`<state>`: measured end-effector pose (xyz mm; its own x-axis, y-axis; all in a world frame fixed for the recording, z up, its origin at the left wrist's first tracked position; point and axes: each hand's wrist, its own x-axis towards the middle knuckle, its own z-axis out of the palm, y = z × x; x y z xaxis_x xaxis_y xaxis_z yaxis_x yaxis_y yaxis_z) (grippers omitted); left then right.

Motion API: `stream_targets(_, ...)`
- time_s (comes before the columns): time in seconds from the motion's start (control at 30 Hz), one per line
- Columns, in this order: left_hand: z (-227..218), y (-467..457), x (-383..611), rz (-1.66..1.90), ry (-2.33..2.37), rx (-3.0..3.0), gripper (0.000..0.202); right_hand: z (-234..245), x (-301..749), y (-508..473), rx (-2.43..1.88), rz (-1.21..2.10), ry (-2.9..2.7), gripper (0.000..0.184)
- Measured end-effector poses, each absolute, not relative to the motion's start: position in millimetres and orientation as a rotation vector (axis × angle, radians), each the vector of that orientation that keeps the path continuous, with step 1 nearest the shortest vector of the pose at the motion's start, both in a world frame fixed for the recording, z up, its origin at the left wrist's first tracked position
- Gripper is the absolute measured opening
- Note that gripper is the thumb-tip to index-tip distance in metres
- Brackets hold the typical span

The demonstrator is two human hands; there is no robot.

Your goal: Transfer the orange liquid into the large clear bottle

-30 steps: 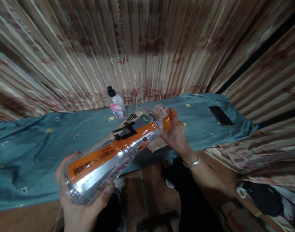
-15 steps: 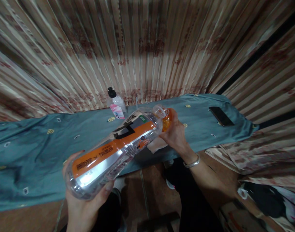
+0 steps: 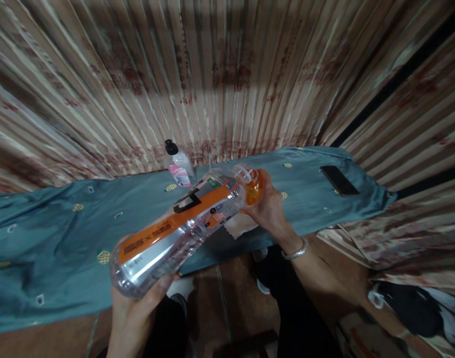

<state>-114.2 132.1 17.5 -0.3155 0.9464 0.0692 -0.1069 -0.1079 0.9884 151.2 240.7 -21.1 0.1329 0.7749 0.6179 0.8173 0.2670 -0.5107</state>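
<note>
A large clear plastic bottle [image 3: 178, 228] with an orange and silver label lies tilted across the middle of the view, its neck pointing up and to the right. My left hand [image 3: 137, 303] cups its base from below, fingers wrapped round it. My right hand [image 3: 266, 206] is closed round the orange cap [image 3: 251, 186] at the bottle's neck. A silver bracelet [image 3: 294, 253] sits on my right wrist. Under the bottle's neck a pale cloth or tissue [image 3: 238, 226] lies on the table.
A table under a teal cloth [image 3: 55, 233] runs across the view. On it stand a small clear pump bottle with a pink label [image 3: 178, 166] at the back and a dark phone [image 3: 339, 180] at the right. Patterned curtains [image 3: 227, 74] hang behind. Clutter lies on the floor at the lower right.
The bottle's base and my left hand have moved to the right and slightly up. My right hand stays closed round the cap at about the same place.
</note>
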Motion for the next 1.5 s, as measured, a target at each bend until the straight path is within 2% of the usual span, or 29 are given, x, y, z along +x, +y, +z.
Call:
stream_targets(0.17,22.0,132.7,-109.7,1.571,1.258,0.963,0.07,-17.8,151.0,240.2,-1.489,-0.028,-1.633,0.07)
stream_targets(1.07,28.0,129.0,-111.4,1.63,1.229,0.894,0.086,-23.6,159.2,237.2,-1.419,-0.082,-1.696,0.076)
stream_targets(1.33,25.1,130.2,-111.4,1.67,1.211,0.855,0.079,-23.0,158.2,236.2,-1.426,-0.111,-1.702,0.073)
stream_targets(1.5,26.2,131.3,-110.8,1.671,1.188,0.867,0.081,-23.3,159.1,236.4,-1.41,-0.114,-1.711,0.075)
